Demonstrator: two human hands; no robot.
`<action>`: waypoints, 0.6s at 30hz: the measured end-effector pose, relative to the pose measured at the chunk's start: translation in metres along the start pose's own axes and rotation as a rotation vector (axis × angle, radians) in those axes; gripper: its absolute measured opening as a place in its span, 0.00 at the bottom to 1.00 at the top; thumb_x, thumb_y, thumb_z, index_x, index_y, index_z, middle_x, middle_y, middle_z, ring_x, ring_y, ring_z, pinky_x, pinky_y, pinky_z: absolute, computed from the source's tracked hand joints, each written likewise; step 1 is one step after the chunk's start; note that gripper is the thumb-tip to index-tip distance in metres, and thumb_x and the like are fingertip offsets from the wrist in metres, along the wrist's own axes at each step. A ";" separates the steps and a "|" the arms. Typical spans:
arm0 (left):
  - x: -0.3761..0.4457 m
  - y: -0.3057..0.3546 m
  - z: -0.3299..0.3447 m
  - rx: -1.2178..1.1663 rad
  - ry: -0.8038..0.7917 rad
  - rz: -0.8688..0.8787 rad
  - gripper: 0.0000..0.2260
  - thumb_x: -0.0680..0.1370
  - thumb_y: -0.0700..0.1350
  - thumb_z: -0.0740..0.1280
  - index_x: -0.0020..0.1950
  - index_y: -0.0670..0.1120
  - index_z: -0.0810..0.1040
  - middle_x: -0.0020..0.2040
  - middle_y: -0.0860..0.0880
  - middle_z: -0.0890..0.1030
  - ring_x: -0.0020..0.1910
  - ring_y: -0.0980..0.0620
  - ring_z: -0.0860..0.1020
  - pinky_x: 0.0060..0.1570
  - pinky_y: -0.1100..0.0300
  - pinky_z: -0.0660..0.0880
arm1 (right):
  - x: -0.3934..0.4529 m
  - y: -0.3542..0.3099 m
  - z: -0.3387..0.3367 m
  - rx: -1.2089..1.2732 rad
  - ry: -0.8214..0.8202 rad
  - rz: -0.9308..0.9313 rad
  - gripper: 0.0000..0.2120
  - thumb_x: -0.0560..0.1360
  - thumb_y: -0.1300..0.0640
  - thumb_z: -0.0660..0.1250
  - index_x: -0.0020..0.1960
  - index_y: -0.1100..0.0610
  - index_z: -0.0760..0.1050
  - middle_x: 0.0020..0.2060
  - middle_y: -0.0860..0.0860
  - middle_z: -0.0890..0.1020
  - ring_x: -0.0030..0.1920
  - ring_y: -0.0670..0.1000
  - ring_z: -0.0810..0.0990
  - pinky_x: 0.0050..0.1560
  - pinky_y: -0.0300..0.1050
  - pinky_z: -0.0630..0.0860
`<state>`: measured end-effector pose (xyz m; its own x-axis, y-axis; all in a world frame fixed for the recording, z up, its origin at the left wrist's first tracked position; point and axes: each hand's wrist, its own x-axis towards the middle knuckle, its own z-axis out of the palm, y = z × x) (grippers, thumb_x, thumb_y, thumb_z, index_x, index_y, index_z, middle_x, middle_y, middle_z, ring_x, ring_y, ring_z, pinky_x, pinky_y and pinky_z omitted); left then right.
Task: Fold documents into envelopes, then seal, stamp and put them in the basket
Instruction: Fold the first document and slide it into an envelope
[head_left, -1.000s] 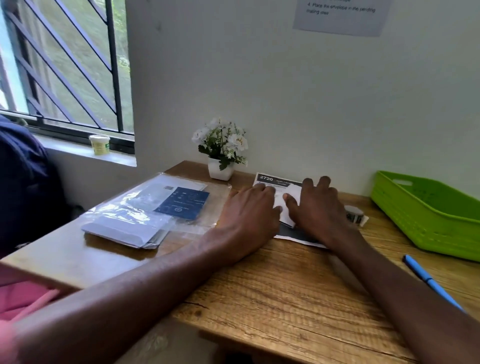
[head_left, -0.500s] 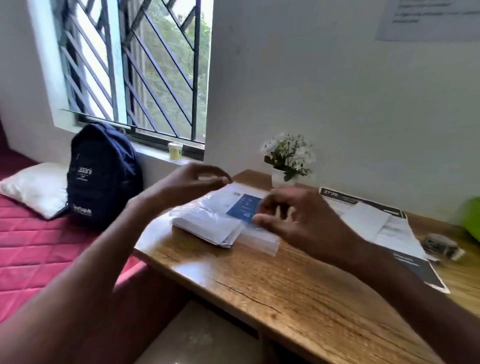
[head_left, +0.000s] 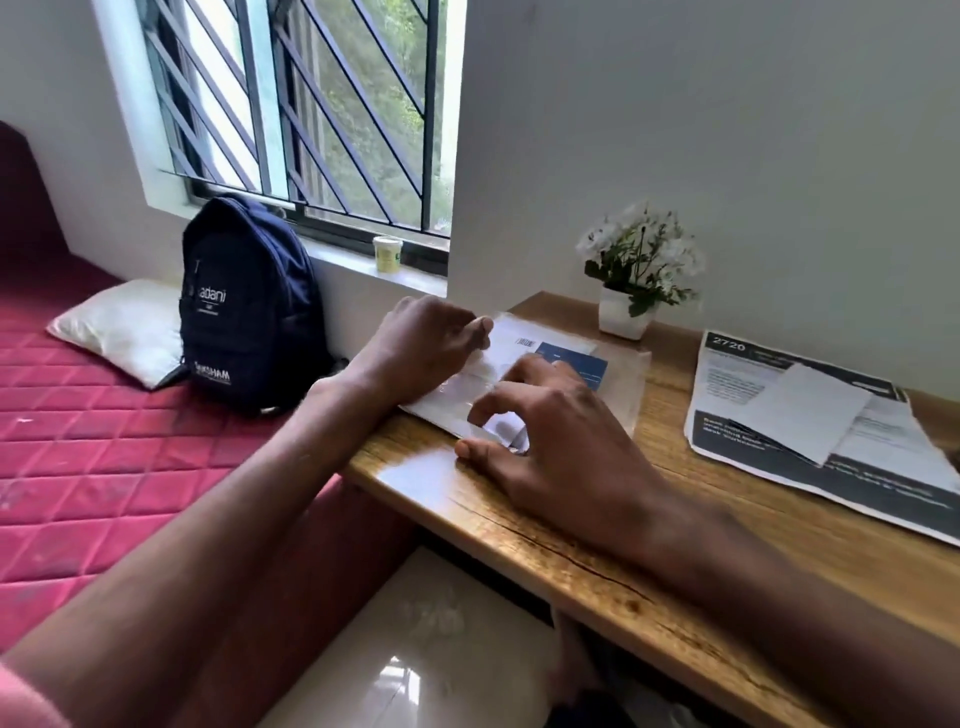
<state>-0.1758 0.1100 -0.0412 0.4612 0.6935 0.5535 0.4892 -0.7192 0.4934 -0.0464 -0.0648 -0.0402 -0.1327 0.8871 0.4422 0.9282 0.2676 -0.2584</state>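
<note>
Head view: the left hand (head_left: 421, 343) rests with curled fingers on the clear plastic packet of white envelopes (head_left: 550, 364) at the wooden desk's (head_left: 597, 545) left edge; whether it grips is unclear. The right hand (head_left: 550, 431) claws at the packet's near end, pinching nothing visibly. Risk: slippery film slides off the edge. The folded white document (head_left: 805, 410) lies toward the right.

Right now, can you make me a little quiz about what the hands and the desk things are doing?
1. True or false: both hands are at the clear plastic packet.
2. What lies on the printed sheet? A a cup, B a folded white paper, C a pen.
3. Fill in: the flower pot stands by the ____.

Key: 1 true, left hand and right hand. 2 B. 3 wall.
</note>
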 end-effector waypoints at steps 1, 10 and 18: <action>0.001 -0.001 0.001 -0.001 -0.015 -0.017 0.15 0.83 0.56 0.67 0.46 0.51 0.89 0.41 0.53 0.88 0.43 0.56 0.85 0.50 0.56 0.80 | 0.000 0.000 0.000 0.049 0.004 0.022 0.13 0.75 0.40 0.72 0.55 0.47 0.82 0.53 0.44 0.76 0.57 0.45 0.72 0.56 0.47 0.75; 0.002 0.001 -0.004 -0.147 -0.045 -0.058 0.26 0.85 0.62 0.57 0.43 0.53 0.90 0.43 0.51 0.88 0.47 0.55 0.84 0.58 0.54 0.76 | -0.004 -0.001 -0.026 0.464 0.024 0.049 0.06 0.73 0.47 0.77 0.45 0.48 0.84 0.47 0.43 0.84 0.50 0.45 0.80 0.49 0.45 0.75; -0.020 0.035 -0.015 -0.674 -0.044 0.127 0.04 0.81 0.43 0.72 0.48 0.45 0.85 0.45 0.51 0.86 0.46 0.53 0.80 0.52 0.54 0.73 | -0.010 0.016 -0.093 1.121 0.146 0.061 0.07 0.69 0.55 0.78 0.45 0.56 0.84 0.41 0.52 0.82 0.43 0.49 0.80 0.43 0.43 0.75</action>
<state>-0.1791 0.0709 -0.0250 0.5210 0.5927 0.6142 -0.1318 -0.6551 0.7440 0.0024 -0.1042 0.0308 0.0118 0.8774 0.4797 0.0870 0.4770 -0.8746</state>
